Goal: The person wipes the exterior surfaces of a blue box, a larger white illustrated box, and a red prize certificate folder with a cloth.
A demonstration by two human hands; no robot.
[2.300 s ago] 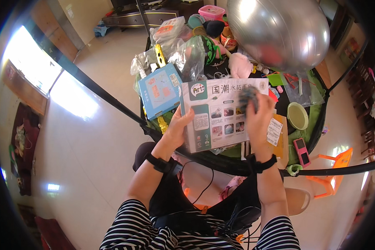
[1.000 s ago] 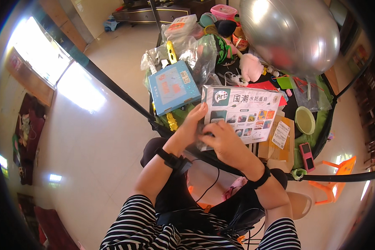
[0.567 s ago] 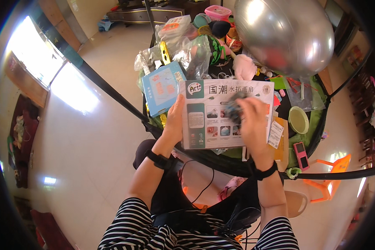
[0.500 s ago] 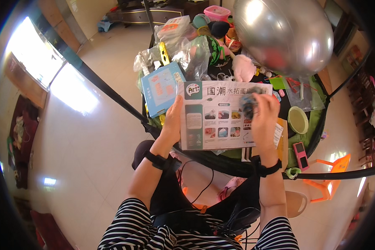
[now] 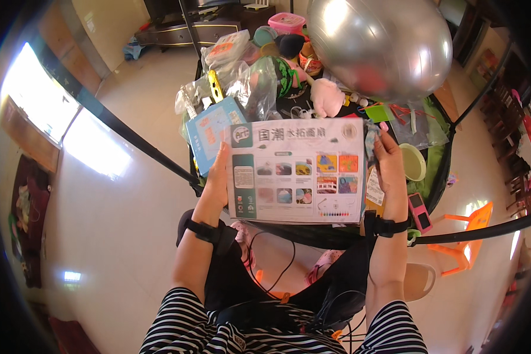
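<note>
I now have the craft kit box (image 5: 298,171) squared up and facing me above the cluttered bench (image 5: 436,147); a second ago it sat tilted. My left hand (image 5: 218,177) grips its left edge, my right hand (image 5: 389,168) its right edge, so the printed panel reads level.

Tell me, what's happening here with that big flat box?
A seated person holds a large flat box up over a cluttered round table, printed side facing them. The left hand grips its left edge and the right hand its right edge, with a crumpled bit of clear wrap pinched against that edge. Behind the box lie a blue box, plastic bags, a pink plush toy and a big silver ball.
</note>
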